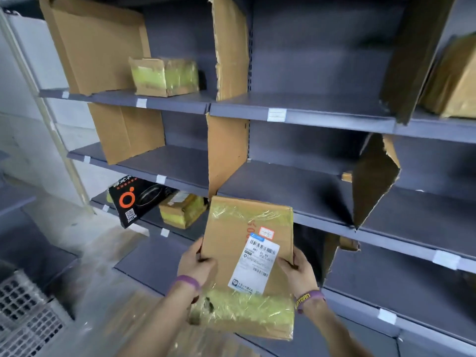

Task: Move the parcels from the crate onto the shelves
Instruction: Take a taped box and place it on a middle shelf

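Far left and below the grip: grey perforated plastic crate [23, 318], only a corner in view, contents not visible.

Left of the grip and slightly above it, on a low shelf: black printed carton with an orange ring logo [134, 202], leaning. Just beside it, a small brown cardboard parcel wrapped in yellowish tape [183, 210].

High above-left of the grip, on an upper shelf: another small taped cardboard parcel [164, 76], next to a tall cardboard divider sheet [95, 47].

Left hand [198, 266] grips the left edge of the flat brown cardboard parcel with yellow tape bands [231, 240], thumb on the top face, purple wristband [186, 280] on the wrist.

Parcel is held in the air between both hands, white barcode shipping label [253, 266] face up. Its far edge sits at the front lip of the dark grey metal shelving [334, 119]; cannot tell if it touches.

Right hand [298, 269] grips the parcel's right edge, fingers curled under, thumb on top.

Above-right of the grip: bent torn cardboard divider [373, 181] standing on the middle shelf.

Far upper right: large brown taped parcel [453, 81], partly cut off by the frame.
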